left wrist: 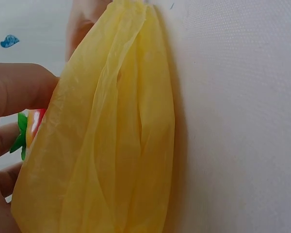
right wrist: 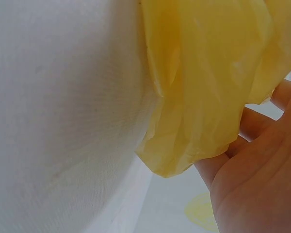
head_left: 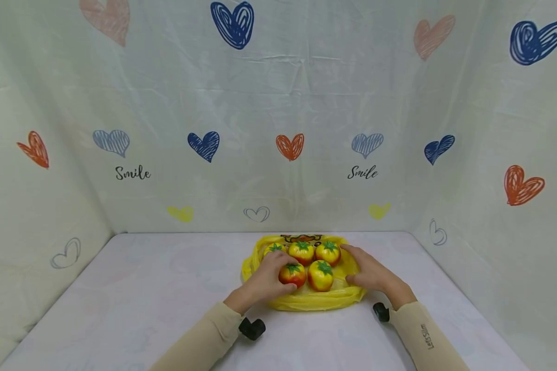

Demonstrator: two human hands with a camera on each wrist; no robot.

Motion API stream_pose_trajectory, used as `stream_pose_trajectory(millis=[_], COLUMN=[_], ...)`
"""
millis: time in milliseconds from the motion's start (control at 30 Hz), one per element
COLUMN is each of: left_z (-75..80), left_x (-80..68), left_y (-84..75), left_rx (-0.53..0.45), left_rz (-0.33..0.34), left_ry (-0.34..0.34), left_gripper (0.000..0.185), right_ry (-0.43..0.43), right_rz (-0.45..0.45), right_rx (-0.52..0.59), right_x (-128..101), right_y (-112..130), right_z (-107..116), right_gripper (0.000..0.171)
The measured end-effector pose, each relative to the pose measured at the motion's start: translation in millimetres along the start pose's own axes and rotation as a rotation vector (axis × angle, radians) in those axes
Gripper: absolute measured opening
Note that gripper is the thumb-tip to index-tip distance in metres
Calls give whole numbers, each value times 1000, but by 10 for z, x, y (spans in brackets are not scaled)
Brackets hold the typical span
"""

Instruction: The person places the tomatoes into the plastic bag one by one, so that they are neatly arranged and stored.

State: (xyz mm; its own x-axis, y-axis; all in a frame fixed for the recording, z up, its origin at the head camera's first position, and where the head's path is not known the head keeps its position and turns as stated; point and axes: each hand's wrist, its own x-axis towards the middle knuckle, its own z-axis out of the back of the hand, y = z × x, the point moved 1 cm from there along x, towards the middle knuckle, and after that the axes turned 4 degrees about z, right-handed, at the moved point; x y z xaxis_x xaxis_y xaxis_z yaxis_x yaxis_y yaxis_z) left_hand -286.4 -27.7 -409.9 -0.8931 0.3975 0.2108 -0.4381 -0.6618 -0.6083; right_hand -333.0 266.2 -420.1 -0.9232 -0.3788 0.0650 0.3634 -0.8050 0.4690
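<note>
- Reaching in from the near edge, two sleeved forearms lie on the worktop [head_left: 134,288], each with a small black wrist camera strapped below the cuff.
- The left hand [head_left: 264,281] rests on the left side of the bag [head_left: 306,301]; its fingers curl over the bag's left edge beside the front-left tomato [head_left: 292,274], and the left wrist view shows the thumb [left wrist: 19,90] pressed against bunched yellow film, so it seems to be gripping plastic rather than fruit.
- The right hand [head_left: 371,273] lies on the bag's right side, fingers fairly straight and spread; in the right wrist view the bag's folded edge [right wrist: 199,141] sits against its fingers, and a firm pinch cannot be made out.
- The bag is yellow thin plastic, lying flat and crumpled near the middle of the worktop, just ahead of both hands.
- Five toy tomatoes sit on it, close together: two in front, with the front-right one [head_left: 321,275] touching its neighbour, and three behind [head_left: 301,251].
- A printed cartoon patch [head_left: 301,238] shows at the bag's far edge.
- Behind stands a backdrop [head_left: 278,103] of pale cloth with hearts and the word "Smile".
- Judged from this, the step in hand is gathering the bag's sides around the tomatoes; the next move would call for both hands to secure the film and lift evenly, since round fruit may roll off a loose edge.
</note>
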Motion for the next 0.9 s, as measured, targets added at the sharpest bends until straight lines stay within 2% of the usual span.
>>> stream_pose_trajectory(millis=[900], left_z=[-117], left_x=[77], left_y=[36], left_rx=[3], left_rz=[53], left_ry=[6], left_gripper=[43], right_ry=[0], right_rz=[-1], right_rx=[8], right_x=[15], right_y=[-22], right_z=[-13], right_gripper=[82])
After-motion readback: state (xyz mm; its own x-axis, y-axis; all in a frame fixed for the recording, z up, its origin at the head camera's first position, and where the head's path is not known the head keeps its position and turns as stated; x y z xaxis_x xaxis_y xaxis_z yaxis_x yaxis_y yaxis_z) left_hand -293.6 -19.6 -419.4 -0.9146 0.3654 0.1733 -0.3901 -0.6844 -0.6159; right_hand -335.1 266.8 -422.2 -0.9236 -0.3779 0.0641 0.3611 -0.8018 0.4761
